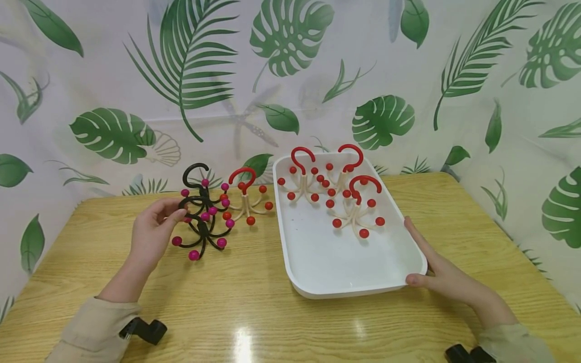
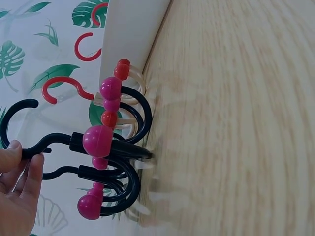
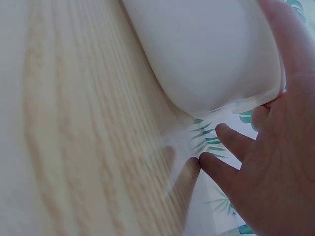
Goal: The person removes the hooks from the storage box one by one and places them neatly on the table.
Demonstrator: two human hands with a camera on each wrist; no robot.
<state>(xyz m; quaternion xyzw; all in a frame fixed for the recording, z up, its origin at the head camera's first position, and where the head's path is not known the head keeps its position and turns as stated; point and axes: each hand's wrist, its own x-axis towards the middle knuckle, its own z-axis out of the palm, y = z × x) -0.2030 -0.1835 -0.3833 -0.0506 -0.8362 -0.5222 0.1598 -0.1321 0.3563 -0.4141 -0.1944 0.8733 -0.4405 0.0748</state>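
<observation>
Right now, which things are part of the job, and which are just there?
Probably the job:
black hanger in the left hand
black hanger behind it
white tray the right hand touches
three red-hooked hangers inside
one outside

Just there:
wooden table
leaf-print backdrop

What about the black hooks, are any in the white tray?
No: the white tray holds only red-topped hooks; the black hooks are outside.

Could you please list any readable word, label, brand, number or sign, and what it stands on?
None: no lettering shows on the black hooked hangers with magenta balls, the cream hangers with red hooks and balls, the white rectangular tray or the yellowish wooden table. The white leaf-print wall covering bears only pictures.
</observation>
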